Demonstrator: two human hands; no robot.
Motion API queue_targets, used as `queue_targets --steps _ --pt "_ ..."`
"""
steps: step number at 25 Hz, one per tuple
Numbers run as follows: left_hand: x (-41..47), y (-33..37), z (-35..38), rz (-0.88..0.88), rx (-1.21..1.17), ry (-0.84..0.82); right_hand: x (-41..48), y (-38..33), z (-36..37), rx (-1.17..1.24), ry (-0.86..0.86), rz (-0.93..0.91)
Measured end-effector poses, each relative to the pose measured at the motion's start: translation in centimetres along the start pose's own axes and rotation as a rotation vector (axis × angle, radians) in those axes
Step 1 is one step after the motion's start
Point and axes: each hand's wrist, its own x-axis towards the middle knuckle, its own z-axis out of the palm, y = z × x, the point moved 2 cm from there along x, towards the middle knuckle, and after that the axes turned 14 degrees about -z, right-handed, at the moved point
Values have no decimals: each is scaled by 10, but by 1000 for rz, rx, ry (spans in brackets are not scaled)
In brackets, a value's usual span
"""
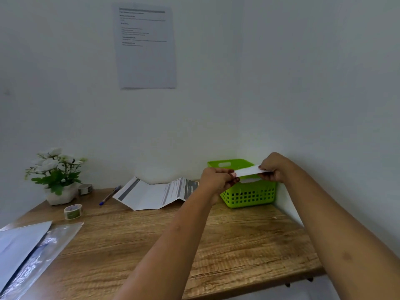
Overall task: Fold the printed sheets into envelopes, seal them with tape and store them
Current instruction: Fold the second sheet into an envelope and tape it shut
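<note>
A folded white paper envelope point(247, 171) hangs level over the green basket point(249, 197) at the back right of the wooden table point(227, 245). My left hand point(217, 180) pinches its left end and my right hand point(273, 167) pinches its right end. White paper point(252, 180) shows inside the basket below it. A printed sheet point(155, 193) creased into zigzag folds lies against the wall at the back middle. A tape roll point(73, 211) stands on the table at left, a second roll point(85, 189) beside the plant pot.
A potted white-flowered plant point(56, 176) stands at the back left. A blue pen point(110, 194) lies near the folded sheet. Grey sheets and a clear plastic sleeve point(32, 252) cover the front left corner. A printed page point(146, 46) is stuck on the wall.
</note>
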Motion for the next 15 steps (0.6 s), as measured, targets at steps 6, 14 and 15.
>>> queue_targets --steps 6,14,15 --pt "15 -13 7 -7 197 108 21 3 -1 -577 16 -122" --pt "24 -13 12 274 616 286 19 5 4 -876 -84 -351" --pt "25 -12 12 280 642 285 17 3 4 -870 -166 -378"
